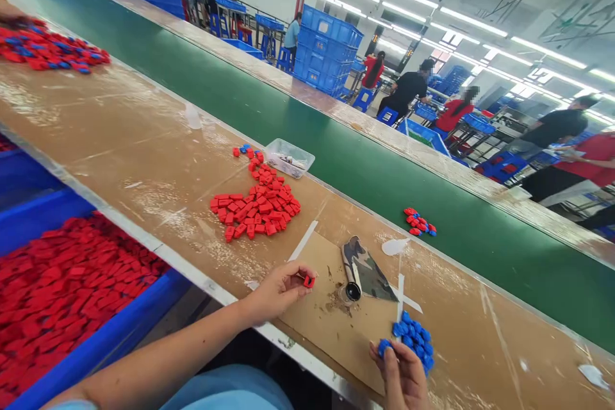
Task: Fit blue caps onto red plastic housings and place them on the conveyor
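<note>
Between the thumb and fingers of my left hand (278,293) is a small red plastic piece (309,281) with a dark opening facing right. My right hand (403,371) pinches a small blue plastic piece (384,347) just left of a pile of blue pieces (417,337). On the cardboard between my hands stands a small round container with a dark inside (353,291). A white stick (356,274) leans at its rim, beside a folded camouflage cloth (372,272). A heap of red pieces (262,205) lies beyond my left hand.
A green conveyor belt (336,154) runs past the table and carries a few red and blue pieces (419,222). A clear plastic tray (289,159) sits by the belt. At left are a blue crate of red pieces (158,295) and a mixed pile (57,48) near another person's hand (9,11).
</note>
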`<state>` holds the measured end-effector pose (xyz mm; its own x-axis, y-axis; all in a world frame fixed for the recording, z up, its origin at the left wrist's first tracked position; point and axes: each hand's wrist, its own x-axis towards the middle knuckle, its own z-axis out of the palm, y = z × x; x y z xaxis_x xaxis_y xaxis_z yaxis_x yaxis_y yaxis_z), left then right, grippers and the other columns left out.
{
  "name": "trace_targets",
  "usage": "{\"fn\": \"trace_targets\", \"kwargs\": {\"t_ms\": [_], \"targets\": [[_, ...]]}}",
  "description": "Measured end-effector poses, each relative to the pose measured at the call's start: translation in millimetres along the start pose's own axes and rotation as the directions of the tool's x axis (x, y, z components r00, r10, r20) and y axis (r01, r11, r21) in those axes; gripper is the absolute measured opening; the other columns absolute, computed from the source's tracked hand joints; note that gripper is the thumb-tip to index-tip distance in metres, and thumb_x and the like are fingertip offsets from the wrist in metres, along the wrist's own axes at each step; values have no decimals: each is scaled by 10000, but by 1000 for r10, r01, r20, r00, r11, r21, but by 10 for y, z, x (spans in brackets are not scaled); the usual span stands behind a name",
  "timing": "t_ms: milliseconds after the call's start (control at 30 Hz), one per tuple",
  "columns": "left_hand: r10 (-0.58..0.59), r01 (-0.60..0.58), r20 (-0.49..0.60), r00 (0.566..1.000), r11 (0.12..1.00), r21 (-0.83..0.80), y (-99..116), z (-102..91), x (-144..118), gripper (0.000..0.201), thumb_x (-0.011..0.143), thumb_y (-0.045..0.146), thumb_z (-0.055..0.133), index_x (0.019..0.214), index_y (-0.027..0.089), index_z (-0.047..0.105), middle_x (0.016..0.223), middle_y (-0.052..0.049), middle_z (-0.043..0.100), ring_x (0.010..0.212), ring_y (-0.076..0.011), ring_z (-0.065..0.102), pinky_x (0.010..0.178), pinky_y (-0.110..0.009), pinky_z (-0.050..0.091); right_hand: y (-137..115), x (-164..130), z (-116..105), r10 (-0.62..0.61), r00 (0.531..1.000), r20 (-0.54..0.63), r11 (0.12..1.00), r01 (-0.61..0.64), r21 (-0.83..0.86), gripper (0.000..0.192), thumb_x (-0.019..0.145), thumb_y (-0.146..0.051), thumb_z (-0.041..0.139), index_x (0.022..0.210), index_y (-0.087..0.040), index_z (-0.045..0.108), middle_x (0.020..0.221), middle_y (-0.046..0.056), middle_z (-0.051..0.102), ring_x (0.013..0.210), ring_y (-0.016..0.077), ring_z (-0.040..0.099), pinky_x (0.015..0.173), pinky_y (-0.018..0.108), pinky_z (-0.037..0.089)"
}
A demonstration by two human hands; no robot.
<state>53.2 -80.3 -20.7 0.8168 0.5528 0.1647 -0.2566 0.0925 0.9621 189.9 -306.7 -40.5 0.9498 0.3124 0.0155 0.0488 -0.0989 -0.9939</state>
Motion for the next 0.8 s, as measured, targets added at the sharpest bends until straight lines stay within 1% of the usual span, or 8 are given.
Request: {"fn": "trace_targets", "kwargs": {"t_ms": [133, 200, 333, 433, 533, 600, 700, 800], "targets": [[54, -61, 56, 997, 991, 120, 11, 60, 70, 133, 798, 161, 549, 927, 155, 584, 894, -48, 596, 860, -154, 564, 826, -287, 471, -133, 1, 94, -48, 996, 73, 989, 57, -137, 467, 795, -542, 638, 1096, -185, 636, 874, 39, 703, 670, 152, 650, 695, 277, 543], [58, -73, 86, 995, 981, 182, 19, 86, 96, 147, 806, 149, 520, 934, 156, 592, 897, -49, 607, 859, -156, 571, 827, -286, 476, -172, 23, 79, -81, 989, 124, 979, 102, -175, 448, 792, -532, 644, 1069, -181, 668, 875, 46, 692, 653, 148, 630, 661, 269, 536], [0, -25, 90, 996, 960, 278, -28, 167, 120, 211, 841, 178, 505, 1030, 171, 599, 932, -55, 621, 863, -167, 578, 825, -297, 483, -196, 94, 61, -15, 983, 185, 991, 40, -131, 399, 801, -489, 653, 1059, -186, 669, 904, 71, 713, 735, 189, 685, 732, 311, 565], [-72, 52, 85, 994, 974, 220, -134, 250, 123, 226, 851, 214, 523, 1063, 170, 589, 949, -62, 607, 845, -165, 579, 788, -287, 492, -207, 186, 79, 0, 957, 289, 990, 41, -136, 405, 792, -455, 671, 1098, -189, 656, 916, 93, 733, 794, 213, 707, 784, 347, 574], [-142, 132, 99, 985, 986, 105, -250, 308, 133, 226, 830, 255, 580, 1034, 158, 578, 875, -36, 577, 772, -137, 552, 712, -246, 483, -264, 292, 137, -109, 953, 283, 955, 179, -235, 374, 787, -461, 664, 1048, -194, 690, 959, 104, 734, 845, 223, 708, 768, 341, 581], [-152, 146, 87, 985, 986, 76, -299, 316, 135, 231, 810, 279, 613, 1002, 156, 581, 842, -21, 562, 751, -128, 532, 694, -234, 472, -328, 356, 191, -226, 933, 279, 886, 316, -339, 334, 802, -457, 639, 1008, -204, 712, 988, 98, 733, 874, 222, 703, 776, 333, 576], [-129, 124, 62, 990, 990, 69, -316, 292, 114, 252, 838, 310, 590, 1043, 164, 574, 911, -45, 591, 832, -151, 560, 772, -271, 487, -422, 437, 266, -353, 859, 372, 750, 497, -436, 289, 858, -423, 568, 1000, -225, 724, 988, 78, 738, 903, 214, 698, 809, 324, 560], [-130, 128, 73, 989, 991, 32, -286, 266, 71, 284, 886, 316, 535, 1138, 185, 530, 1068, -85, 601, 971, -185, 587, 843, -311, 503, -469, 499, 312, -410, 793, 451, 652, 600, -463, 270, 897, -378, 532, 1035, -236, 717, 1008, 69, 735, 922, 206, 692, 788, 304, 553]]}}
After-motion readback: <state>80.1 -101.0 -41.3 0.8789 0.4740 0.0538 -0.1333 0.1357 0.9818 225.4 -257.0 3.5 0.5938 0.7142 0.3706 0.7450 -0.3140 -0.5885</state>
